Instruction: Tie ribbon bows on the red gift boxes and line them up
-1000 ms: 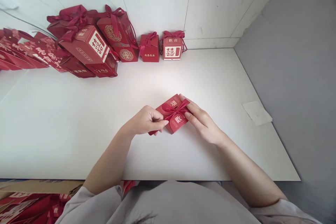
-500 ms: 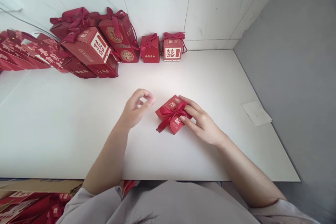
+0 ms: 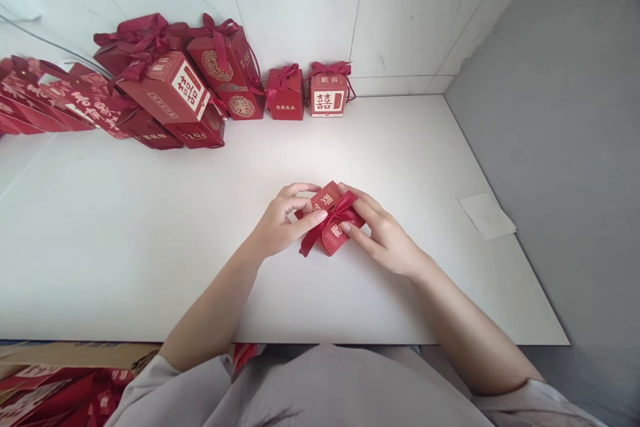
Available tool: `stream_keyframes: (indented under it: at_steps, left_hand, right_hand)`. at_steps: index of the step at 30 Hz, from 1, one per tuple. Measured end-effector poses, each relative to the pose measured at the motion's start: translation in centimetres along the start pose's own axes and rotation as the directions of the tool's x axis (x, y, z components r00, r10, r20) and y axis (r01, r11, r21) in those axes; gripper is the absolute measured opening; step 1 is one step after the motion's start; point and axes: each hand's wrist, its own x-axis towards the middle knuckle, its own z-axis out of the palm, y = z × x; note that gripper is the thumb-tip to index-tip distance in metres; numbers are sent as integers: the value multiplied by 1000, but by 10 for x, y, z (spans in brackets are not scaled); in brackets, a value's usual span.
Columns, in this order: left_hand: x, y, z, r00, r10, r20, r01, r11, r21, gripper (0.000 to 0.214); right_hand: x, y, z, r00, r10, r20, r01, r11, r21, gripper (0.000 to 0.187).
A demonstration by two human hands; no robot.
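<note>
A red gift box (image 3: pixel 326 199) with gold characters stands on the white table in front of me, turned at an angle. Across its top runs a dark red ribbon (image 3: pixel 343 205) tied in a bow, one tail hanging over the near left side. My left hand (image 3: pixel 291 219) has its thumb and forefinger pinched at the left part of the bow, which they partly hide. On the box's right side my right hand (image 3: pixel 381 230) holds it, with the thumb at the front and the fingers around the far side.
Two small red boxes (image 3: pixel 286 95) with bows stand by the tiled wall. Further left are stacked red boxes (image 3: pixel 167 97) and a row of red bags (image 3: pixel 45 97). A white paper (image 3: pixel 487 216) lies near the table's right edge. Below the front left edge, a carton (image 3: pixel 65 353) holds red packaging.
My left hand has come right, from apart beside the box to the bow, and closed on its left loop. My right hand stays on the box.
</note>
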Motion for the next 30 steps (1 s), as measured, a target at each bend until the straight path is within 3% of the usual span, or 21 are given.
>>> stream_keyframes:
  at_steps: [5,8,12,19,24,30]
  left_hand:
    - [-2,2,14,986,30,-164,-10,993,119,26]
    - [-1,0,16,984,56,-171,-29,987,156,30]
    - [2,-6,11,993,48,-103,-37,993,108,41]
    - [8,-15,-3,996,62,65,-56,994,-93,36]
    - [10,-17,-10,985,71,159,-28,966,-257,25]
    - [11,-21,-18,973,84,213,-7,942,-336,34]
  right_hand:
    - [-1,-5,3,1000,0,20,1,999,-33,41]
    - [-2,-6,3,999,5,31,-4,999,-31,39]
    - [-2,-6,1,998,32,56,-31,999,-25,38]
    - [-1,-7,-1,996,41,76,-40,999,-27,37]
    - [-3,-3,-12,993,-2,117,2,1000,0,30]
    - [-4,1,-24,995,-50,90,49,999,17,29]
